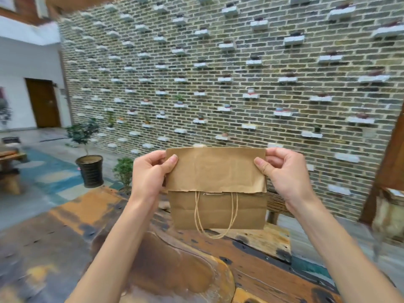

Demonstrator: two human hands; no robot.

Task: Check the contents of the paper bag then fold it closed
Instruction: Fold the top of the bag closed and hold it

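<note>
A brown paper bag [216,193] hangs in the air in front of me, above a wooden table. Its top part is folded down toward me over the front, and the jagged mouth edge lies across the middle. A twine handle loop [215,215] dangles below the flap. My left hand [150,171] pinches the upper left corner of the fold, thumb on the front. My right hand [284,171] pinches the upper right corner the same way. The inside of the bag is hidden.
A rough, dark and orange wooden table [251,265] lies under the bag. A potted plant in a dark pot [89,169] stands on the floor at left, a smaller shrub [124,171] beside it. A brick wall with small white shelves [218,84] fills the background.
</note>
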